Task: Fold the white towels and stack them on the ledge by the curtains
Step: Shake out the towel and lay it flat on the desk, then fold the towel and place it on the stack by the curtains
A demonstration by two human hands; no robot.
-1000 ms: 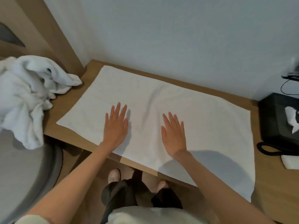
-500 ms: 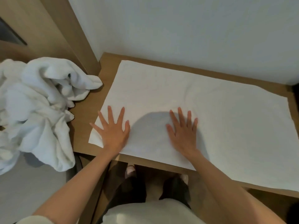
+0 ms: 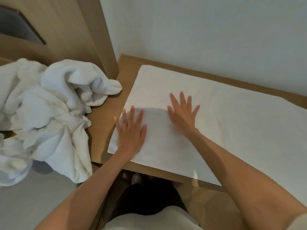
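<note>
You are at the smoothing step: one white towel (image 3: 232,127) lies spread flat on the desk (image 3: 101,138), its far edge close to the wall (image 3: 199,39) and its near edge running along the desk's near edge, with its right part reaching out of frame. Your left hand (image 3: 131,131) presses palm-down near the towel's near left corner. Your right hand (image 3: 182,117) lies flat just to its right and a little farther in. The fingers (image 3: 132,112) of both hands are straight and spread, gripping nothing and only bearing on the cloth. A low ripple shows between the two hands. To the left, apart from your hands, the heap of towels (image 3: 49,105) sits crumpled over the desk's left end, waiting its turn. No fold looks made yet in the flat towel, so the task seems early. The next move, as I judge it, calls for pinching the two left corners and carrying them over to the right edge, matching the corners before you flatten the crease. Mind the near edge slipping off the desk as you lift. The ledge by the curtains is not in view.
</note>
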